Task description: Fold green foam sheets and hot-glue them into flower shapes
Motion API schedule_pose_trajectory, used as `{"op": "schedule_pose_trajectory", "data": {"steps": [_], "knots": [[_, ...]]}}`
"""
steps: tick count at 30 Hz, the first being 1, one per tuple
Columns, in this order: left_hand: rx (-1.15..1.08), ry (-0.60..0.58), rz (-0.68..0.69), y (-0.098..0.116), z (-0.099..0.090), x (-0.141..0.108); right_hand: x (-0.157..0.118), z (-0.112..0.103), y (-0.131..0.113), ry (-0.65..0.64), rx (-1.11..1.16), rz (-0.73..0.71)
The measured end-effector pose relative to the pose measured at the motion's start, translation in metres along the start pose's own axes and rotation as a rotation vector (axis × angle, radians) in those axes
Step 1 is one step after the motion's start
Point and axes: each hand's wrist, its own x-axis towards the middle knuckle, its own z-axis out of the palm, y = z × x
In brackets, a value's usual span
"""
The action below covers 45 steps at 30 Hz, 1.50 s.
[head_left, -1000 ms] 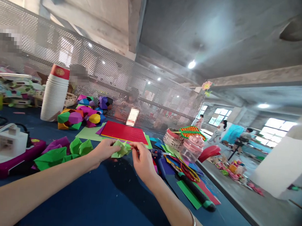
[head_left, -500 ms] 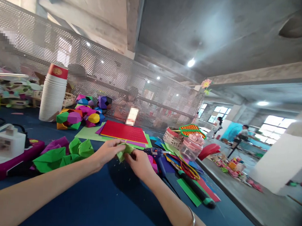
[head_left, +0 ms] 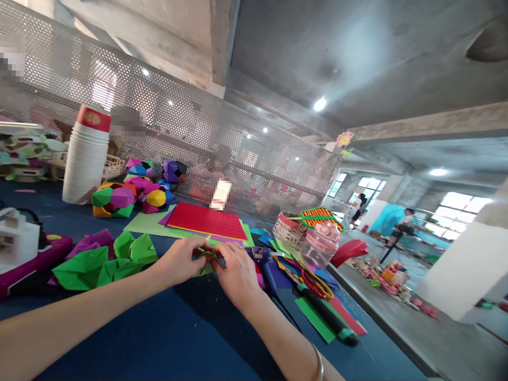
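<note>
Between my two hands is a small piece of light green folded paper [head_left: 205,268], mostly covered by fingers. My left hand [head_left: 186,260] pinches its left side, and my right hand [head_left: 236,271] grips the right side with the fingers bent over it. The fingertips of both hands nearly meet. Just right of my right hand lies a blue glue gun [head_left: 264,258]. Behind the hands is a stack of red paper sheets [head_left: 206,222]. Green folded paper pieces [head_left: 82,268] rest on the table left of my left hand.
Stacked paper cups [head_left: 86,158], colourful paper balls [head_left: 114,198] and a purple power strip [head_left: 27,270] stand at the left. To the right are a pink clear bottle [head_left: 320,247], a basket [head_left: 290,230], scissors [head_left: 317,282] and a black-green tool [head_left: 328,314]. People are beyond.
My right hand has turned over the green paper, its fingers now nearer my left hand and covering more of it. The whole view has shifted slightly.
</note>
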Motion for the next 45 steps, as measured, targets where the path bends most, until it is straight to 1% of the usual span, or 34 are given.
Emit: {"op": "schedule_pose_trajectory", "data": {"steps": [2, 6, 8, 11, 16, 21, 24, 27, 30, 33, 35, 36, 39, 41, 42, 43, 44, 45], "knots": [[0.074, -0.001, -0.008, 0.002, -0.001, -0.001, 0.000, 0.000, 0.000, 0.018, -0.015, -0.021], [0.156, 0.059, -0.032, 0.002, -0.002, -0.001, 0.000, 0.000, 0.000, 0.049, -0.019, 0.000], [0.141, 0.074, -0.035, 0.000, -0.001, -0.001, 0.000, -0.001, 0.000, 0.042, -0.009, -0.007], [0.117, 0.067, -0.033, -0.003, -0.001, 0.000, -0.001, -0.002, -0.001, 0.035, 0.030, -0.005], [0.137, 0.051, -0.031, -0.004, -0.002, -0.001, 0.000, -0.004, -0.003, 0.051, 0.182, 0.052], [0.099, 0.028, 0.019, -0.001, -0.001, -0.002, 0.002, -0.003, 0.001, 0.033, 0.321, 0.123], [0.087, 0.037, 0.008, -0.002, 0.000, -0.002, 0.002, -0.002, 0.003, 0.028, 0.347, 0.149], [0.025, 0.048, -0.042, -0.006, 0.001, -0.001, 0.002, -0.002, 0.003, 0.064, 0.292, 0.113], [-0.123, 0.008, -0.135, -0.011, 0.001, 0.000, 0.004, -0.009, -0.001, 0.084, 0.271, 0.068], [-0.334, -0.023, -0.315, -0.011, -0.002, 0.001, 0.006, -0.028, -0.005, 0.136, 0.295, 0.071], [-0.431, -0.014, -0.416, -0.007, -0.005, 0.001, 0.001, -0.047, -0.005, 0.211, 0.306, 0.098], [-0.455, -0.011, -0.446, -0.004, -0.007, 0.001, -0.004, -0.057, -0.004, 0.256, 0.294, 0.114], [-0.471, -0.011, -0.480, 0.003, -0.011, 0.000, -0.028, -0.080, 0.008, 0.415, 0.162, 0.154], [-0.468, -0.010, -0.475, 0.005, -0.012, 0.000, -0.047, -0.086, 0.023, 0.505, 0.040, 0.180], [-0.465, -0.009, -0.467, 0.004, -0.013, 0.000, -0.056, -0.086, 0.033, 0.514, -0.014, 0.209], [-0.464, -0.008, -0.457, 0.004, -0.013, 0.000, -0.063, -0.083, 0.042, 0.491, -0.058, 0.256], [-0.464, -0.010, -0.450, 0.002, -0.012, 0.000, -0.069, -0.079, 0.052, 0.434, -0.081, 0.309], [-0.464, -0.013, -0.443, 0.001, -0.012, 0.000, -0.072, -0.074, 0.062, 0.338, -0.083, 0.365]]}}
